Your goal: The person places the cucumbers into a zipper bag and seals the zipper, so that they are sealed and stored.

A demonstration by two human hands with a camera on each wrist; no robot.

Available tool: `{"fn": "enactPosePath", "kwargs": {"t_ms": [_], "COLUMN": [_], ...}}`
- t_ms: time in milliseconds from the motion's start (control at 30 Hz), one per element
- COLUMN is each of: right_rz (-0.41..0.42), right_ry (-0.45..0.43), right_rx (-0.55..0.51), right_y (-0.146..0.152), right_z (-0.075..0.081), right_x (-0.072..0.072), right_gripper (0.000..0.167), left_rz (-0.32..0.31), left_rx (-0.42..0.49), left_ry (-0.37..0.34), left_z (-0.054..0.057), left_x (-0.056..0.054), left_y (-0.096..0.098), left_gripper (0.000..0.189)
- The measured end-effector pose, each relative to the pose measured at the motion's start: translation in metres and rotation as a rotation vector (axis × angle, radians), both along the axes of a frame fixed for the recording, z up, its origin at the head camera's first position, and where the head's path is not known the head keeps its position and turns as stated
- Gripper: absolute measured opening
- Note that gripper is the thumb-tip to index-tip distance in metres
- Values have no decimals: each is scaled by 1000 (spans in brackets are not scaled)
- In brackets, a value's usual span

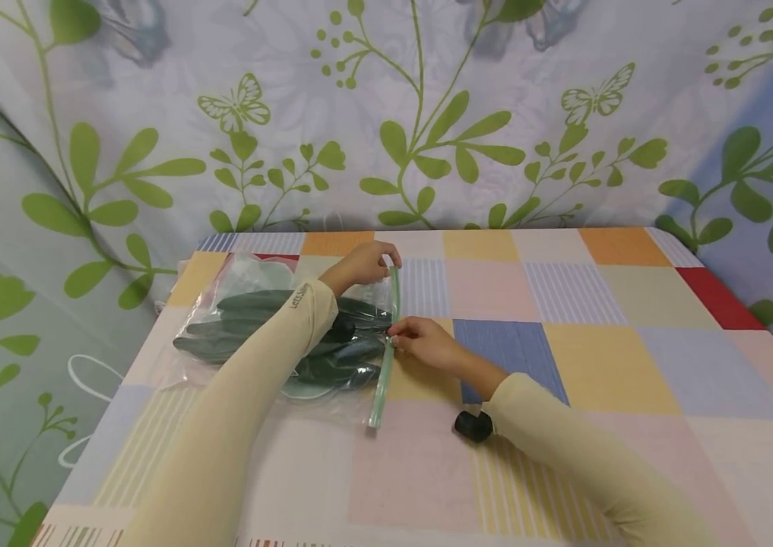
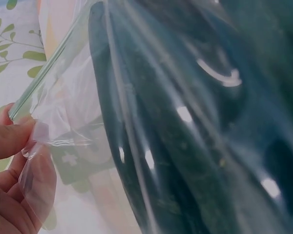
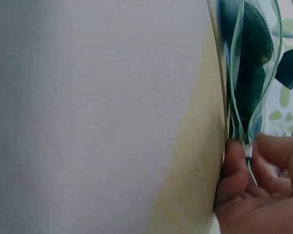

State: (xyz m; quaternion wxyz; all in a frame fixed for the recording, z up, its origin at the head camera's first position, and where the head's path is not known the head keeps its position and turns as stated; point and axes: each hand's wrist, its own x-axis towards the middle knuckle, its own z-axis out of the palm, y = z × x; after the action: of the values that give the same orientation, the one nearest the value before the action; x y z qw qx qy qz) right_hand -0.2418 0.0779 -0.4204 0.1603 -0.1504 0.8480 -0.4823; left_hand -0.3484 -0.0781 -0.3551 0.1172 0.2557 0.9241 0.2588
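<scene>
A clear zip bag [image 1: 239, 267] with a green closure strip [image 1: 381, 391] lies flat, with several dark green cucumbers [image 1: 204, 348] inside. At the strip's far end, my left hand [image 1: 365, 262] pinches the bag's corner; the left wrist view shows thumb and fingers [image 2: 10, 141] on the crumpled plastic. Partway along the strip, my right hand [image 1: 430, 346] pinches a small white slider [image 3: 248, 150] between thumb and finger. Beyond that slider the two green edges stand apart, and cucumber ends [image 3: 254, 41] show between them. My left forearm covers part of the bag.
The table [image 1: 605, 365] wears a patchwork-patterned cloth and reaches back to a leaf-printed curtain [image 1: 331, 152]. A small black device [image 1: 473, 425] sits at my right wrist, just above the cloth. White cord loops [image 1: 95, 361] show by the left edge.
</scene>
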Motion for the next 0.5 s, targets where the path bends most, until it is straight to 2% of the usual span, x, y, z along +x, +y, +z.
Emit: {"fn": "enactPosePath", "kwargs": {"t_ms": [233,500], "right_rz": [-54,-7], "right_ry": [16,37], "right_rx": [39,3], "right_y": [-4,-5], "right_z": [2,3], "right_x": [2,6], "right_gripper": [20,16], "left_rz": [-3,-8], "left_rx": [4,-3], "left_ry": [3,12], "left_z": [-1,0], "left_x": [-2,-4], "left_y": [-1,-1], "left_gripper": [23,23]}}
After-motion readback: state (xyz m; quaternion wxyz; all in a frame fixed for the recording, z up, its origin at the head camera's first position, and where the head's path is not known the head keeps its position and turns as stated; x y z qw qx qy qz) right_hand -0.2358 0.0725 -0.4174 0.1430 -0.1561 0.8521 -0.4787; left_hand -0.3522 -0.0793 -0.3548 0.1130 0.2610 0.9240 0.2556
